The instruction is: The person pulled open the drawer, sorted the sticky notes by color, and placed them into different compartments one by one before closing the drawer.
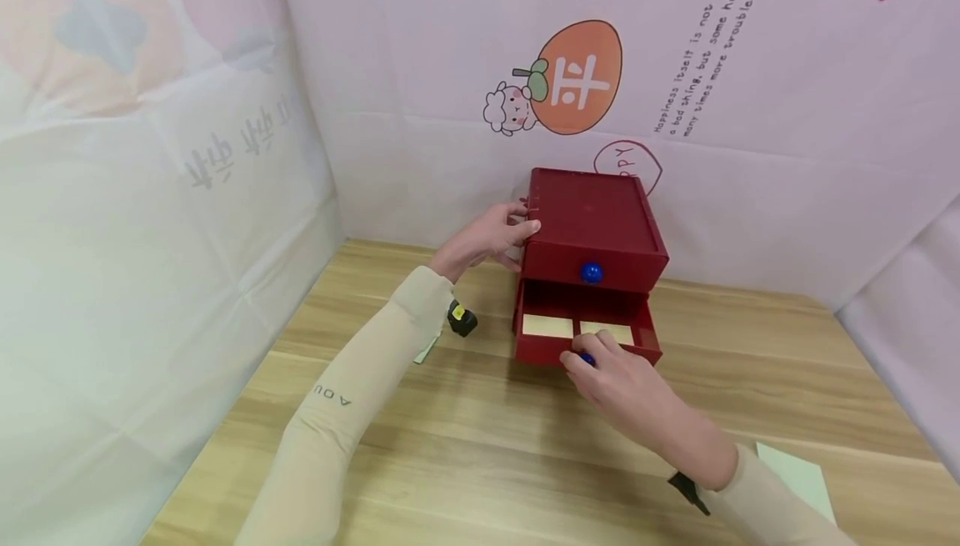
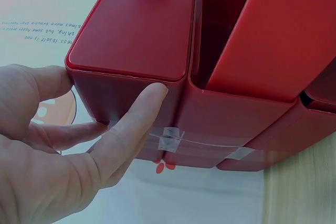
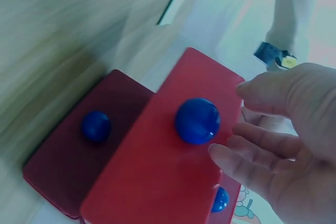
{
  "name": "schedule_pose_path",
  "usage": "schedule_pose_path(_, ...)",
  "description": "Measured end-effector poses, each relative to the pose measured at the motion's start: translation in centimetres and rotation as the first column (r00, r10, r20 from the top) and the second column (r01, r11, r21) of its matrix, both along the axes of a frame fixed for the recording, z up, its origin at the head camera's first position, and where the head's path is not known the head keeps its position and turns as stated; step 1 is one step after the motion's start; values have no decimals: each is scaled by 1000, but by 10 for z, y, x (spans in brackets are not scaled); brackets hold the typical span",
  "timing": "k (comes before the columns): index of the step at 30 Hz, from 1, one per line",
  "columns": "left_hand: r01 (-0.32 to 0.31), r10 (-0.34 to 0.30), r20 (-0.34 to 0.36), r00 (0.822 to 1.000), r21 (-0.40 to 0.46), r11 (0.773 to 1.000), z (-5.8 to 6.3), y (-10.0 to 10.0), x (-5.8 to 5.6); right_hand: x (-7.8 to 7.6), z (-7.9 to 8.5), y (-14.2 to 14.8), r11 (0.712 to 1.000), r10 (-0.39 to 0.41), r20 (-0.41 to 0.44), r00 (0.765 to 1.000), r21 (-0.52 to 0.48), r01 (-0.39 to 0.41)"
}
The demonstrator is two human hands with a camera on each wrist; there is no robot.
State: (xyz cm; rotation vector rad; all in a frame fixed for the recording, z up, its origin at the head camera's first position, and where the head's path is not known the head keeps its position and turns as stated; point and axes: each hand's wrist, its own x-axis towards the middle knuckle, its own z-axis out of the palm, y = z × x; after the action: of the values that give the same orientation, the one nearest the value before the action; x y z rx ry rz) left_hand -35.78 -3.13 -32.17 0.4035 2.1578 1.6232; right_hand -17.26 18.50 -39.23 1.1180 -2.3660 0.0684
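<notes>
Your left arm stretches from the lower left, in a pale sleeve, up to the red cabinet. Your left hand stands at the left side of this cabinet, near its upper front corner. The fingers are spread and rather straight; the left wrist view shows one digit lying along the side wall, with its tip close to the front edge. So this hand touches and supports, and it is not closed around the cabinet.

Your right forearm enters from the lower right and points inward, with the back of the right hand turned upward. Its fingers bend a little around the blue knob of the middle drawer. In the right wrist view, the thumb and fingers are parted just beside the knob, so the grip is loose; whether a fingertip touches it, I cannot tell.

The cabinet is standing on the wooden table, near the printed cloth. The middle drawer is pulled out, below the top one, and shows two pale yellow pieces inside.
</notes>
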Motion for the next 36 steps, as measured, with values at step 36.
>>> schedule_pose_path(36,-4,4,4,1000,18,1000,3,1,4,4,-36,2,999,-53,-124,991,4,54)
